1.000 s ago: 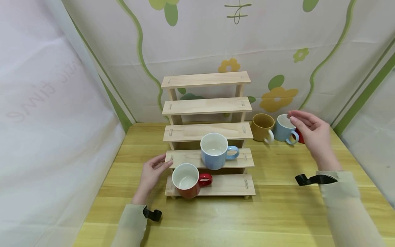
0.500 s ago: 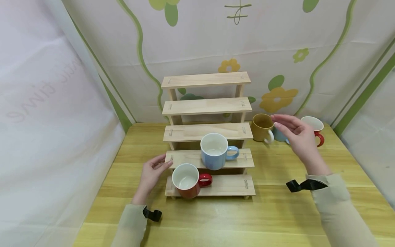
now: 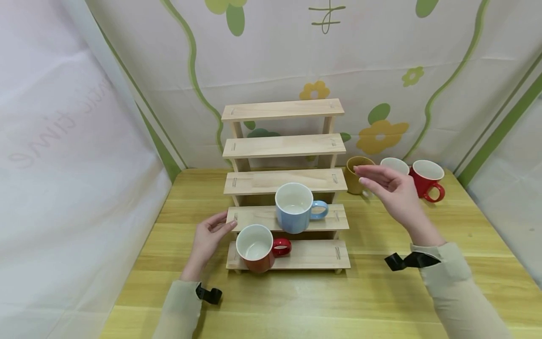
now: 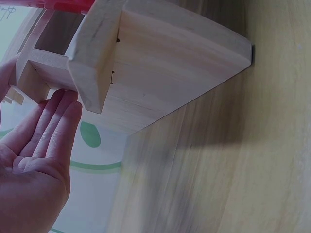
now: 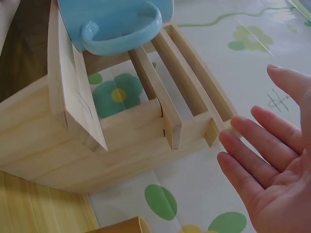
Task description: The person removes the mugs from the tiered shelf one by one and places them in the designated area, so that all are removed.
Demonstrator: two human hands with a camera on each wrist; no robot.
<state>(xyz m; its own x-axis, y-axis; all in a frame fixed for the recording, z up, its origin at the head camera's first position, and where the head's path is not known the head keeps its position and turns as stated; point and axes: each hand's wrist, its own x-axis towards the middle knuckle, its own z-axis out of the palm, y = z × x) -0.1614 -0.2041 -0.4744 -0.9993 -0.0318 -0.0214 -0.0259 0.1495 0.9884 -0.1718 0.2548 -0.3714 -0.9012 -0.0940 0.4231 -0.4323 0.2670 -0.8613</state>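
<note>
A stepped wooden shelf [image 3: 285, 182] stands mid-table. My left hand [image 3: 208, 238] grips the left end of its second step from the bottom, thumb above; in the left wrist view the fingers [image 4: 53, 128] lie against the board's underside. On that step sits a light blue mug [image 3: 292, 221], handle to the right. The lowest step bears a red mug [image 3: 260, 263]. Right of the shelf, my right hand [image 3: 398, 193] hovers with relaxed fingers and holds nothing. It overlaps a mustard mug [image 3: 353, 184] and partly hides another mug [image 3: 394, 165], of which the white inside shows.
Another red mug [image 3: 421, 184] stands at the back right of the wooden table [image 3: 305, 306], handle toward the front right. A flower-printed cloth [image 3: 271, 61] hangs behind the shelf, with white cloth [image 3: 76, 188] along the left side.
My right hand has moved left, from over the right-hand red mug past the blue mug to the mustard one. The right-hand red mug has come into sight. My left hand has stayed put.
</note>
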